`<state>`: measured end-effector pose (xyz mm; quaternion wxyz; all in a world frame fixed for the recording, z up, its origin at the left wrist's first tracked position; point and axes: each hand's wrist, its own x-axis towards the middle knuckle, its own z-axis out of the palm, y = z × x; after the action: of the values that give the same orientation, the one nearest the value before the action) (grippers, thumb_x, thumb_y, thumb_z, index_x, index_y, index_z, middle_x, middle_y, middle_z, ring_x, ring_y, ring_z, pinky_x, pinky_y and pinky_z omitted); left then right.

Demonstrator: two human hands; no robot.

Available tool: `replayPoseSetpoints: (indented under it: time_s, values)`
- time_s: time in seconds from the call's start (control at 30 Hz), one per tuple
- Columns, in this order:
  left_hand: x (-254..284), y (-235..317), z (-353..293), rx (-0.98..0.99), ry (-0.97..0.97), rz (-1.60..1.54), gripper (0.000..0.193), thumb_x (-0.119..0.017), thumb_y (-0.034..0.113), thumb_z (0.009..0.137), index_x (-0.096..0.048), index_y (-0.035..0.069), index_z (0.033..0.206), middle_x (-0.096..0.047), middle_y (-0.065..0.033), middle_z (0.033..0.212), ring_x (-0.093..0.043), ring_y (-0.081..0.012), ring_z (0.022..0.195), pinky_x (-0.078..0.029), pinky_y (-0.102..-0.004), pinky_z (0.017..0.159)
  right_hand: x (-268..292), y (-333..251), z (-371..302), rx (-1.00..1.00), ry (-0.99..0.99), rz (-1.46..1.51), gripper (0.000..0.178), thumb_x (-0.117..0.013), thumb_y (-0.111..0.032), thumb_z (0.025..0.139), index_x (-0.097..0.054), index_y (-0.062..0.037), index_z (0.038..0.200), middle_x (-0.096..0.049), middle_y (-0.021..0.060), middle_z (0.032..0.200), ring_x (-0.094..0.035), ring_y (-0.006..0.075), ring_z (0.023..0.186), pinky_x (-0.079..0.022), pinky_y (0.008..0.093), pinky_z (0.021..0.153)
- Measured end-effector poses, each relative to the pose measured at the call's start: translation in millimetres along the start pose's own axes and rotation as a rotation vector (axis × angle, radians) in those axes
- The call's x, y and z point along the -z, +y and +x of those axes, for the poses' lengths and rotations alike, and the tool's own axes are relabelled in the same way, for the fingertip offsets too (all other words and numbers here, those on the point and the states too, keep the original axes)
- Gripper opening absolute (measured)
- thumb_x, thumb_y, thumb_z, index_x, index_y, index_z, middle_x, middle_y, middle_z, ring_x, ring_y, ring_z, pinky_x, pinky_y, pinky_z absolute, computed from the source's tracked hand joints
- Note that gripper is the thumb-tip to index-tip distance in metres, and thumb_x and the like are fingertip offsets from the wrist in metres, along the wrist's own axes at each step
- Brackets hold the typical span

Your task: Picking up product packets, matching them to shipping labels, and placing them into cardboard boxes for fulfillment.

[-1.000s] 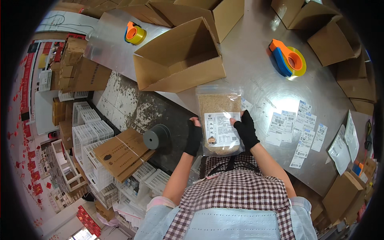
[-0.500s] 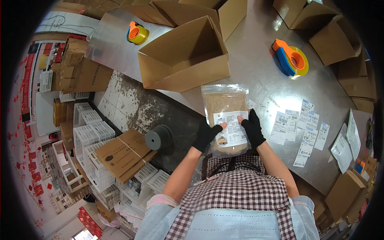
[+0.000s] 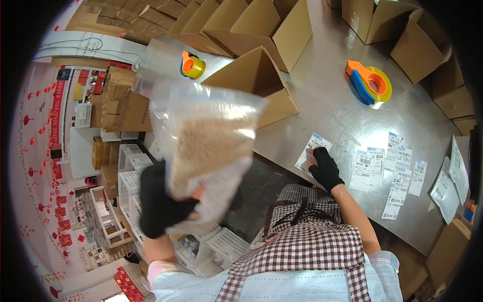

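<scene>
My left hand (image 3: 163, 204), in a black fingerless glove, is closed on a clear plastic bag (image 3: 214, 146) of light-brown grainy contents. The bag is lifted and tilted close to the camera, blurred by motion, and covers part of an open cardboard box (image 3: 279, 108) behind it. Its printed label, seen half a second ago, cannot be made out now. On the near edge of the metal table, my gloved right hand (image 3: 326, 168) rests its fingertips, slightly apart, on a white printed shipping label (image 3: 308, 156).
More shipping labels (image 3: 367, 168) lie to the right on the metal table (image 3: 332, 95). Two tape dispensers (image 3: 370, 83) (image 3: 192, 65) stand farther back. Open cartons (image 3: 251, 22) line the far side, and white mailing bags (image 3: 445, 189) sit at the right edge. White plastic crates (image 3: 226, 246) stand at lower left.
My left hand has swung the bag left and up toward the camera. The right hand has let go of the bag and now touches the label on the table. The view has shifted slightly.
</scene>
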<state>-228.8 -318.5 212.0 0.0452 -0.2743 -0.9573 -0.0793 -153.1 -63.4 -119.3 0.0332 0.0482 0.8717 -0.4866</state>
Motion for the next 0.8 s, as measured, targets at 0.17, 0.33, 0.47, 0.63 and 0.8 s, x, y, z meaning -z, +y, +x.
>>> replayPoseSetpoints:
  time_s: [0.17, 0.33, 0.47, 0.63, 0.8]
  values:
    - [37.1, -1.9, 116.5, -0.582, -0.196, 0.421, 0.039, -0.072, 0.027, 0.055, -0.063, 0.005, 0.086, -0.058, -0.0152, 0.086, -0.055, -0.0329, 0.077, -0.043, -0.0391, 0.069, 2.1, -0.3, -0.3, -0.012, 0.02, -0.006, 0.038, -0.058, -0.019, 0.073, -0.051, -0.0094, 0.109, -0.047, 0.0135, 0.107, -0.054, 0.034, 0.091, -0.045, 0.0414, 0.075]
    - [-41.0, -18.6, 209.9, -0.664, -0.715, 0.473, 0.029, -0.069, 0.023, 0.055, -0.058, 0.004, 0.075, -0.059, -0.0151, 0.076, -0.057, -0.0341, 0.074, -0.045, -0.0416, 0.068, -0.4, -1.6, 2.5, -0.023, 0.064, -0.01, 0.038, -0.058, -0.018, 0.073, -0.051, -0.0093, 0.109, -0.048, 0.0131, 0.107, -0.054, 0.0338, 0.091, -0.045, 0.0415, 0.075]
    - [-101.6, -43.3, 224.8, -0.684, -0.728, 0.355, 0.029, -0.064, 0.026, 0.059, -0.062, 0.005, 0.079, -0.06, -0.0141, 0.08, -0.059, -0.031, 0.079, -0.047, -0.0389, 0.07, 1.8, -9.2, -0.2, -0.056, 0.075, 0.007, 0.038, -0.058, -0.016, 0.072, -0.051, -0.0086, 0.109, -0.049, 0.0132, 0.106, -0.055, 0.0335, 0.09, -0.046, 0.0413, 0.074]
    - [-179.6, -69.9, 197.2, -0.562, -0.683, 0.176, 0.039, -0.065, 0.028, 0.068, -0.059, 0.012, 0.103, -0.056, -0.0131, 0.103, -0.054, -0.0313, 0.096, -0.043, -0.0391, 0.082, 3.0, -15.1, -3.0, -0.118, 0.058, 0.002, 0.038, -0.058, -0.015, 0.072, -0.051, -0.0083, 0.109, -0.049, 0.0135, 0.106, -0.055, 0.0335, 0.09, -0.046, 0.0413, 0.074]
    - [-172.0, -68.0, 153.8, -0.422, -0.403, -0.032, 0.033, -0.066, 0.021, 0.07, -0.058, 0.009, 0.1, -0.057, -0.0139, 0.104, -0.054, -0.0312, 0.098, -0.043, -0.0386, 0.084, -2.8, -5.0, -8.6, -0.086, 0.102, 0.041, 0.034, -0.059, -0.013, 0.072, -0.053, -0.0069, 0.105, -0.053, 0.0125, 0.099, -0.057, 0.0298, 0.088, -0.046, 0.0376, 0.072]
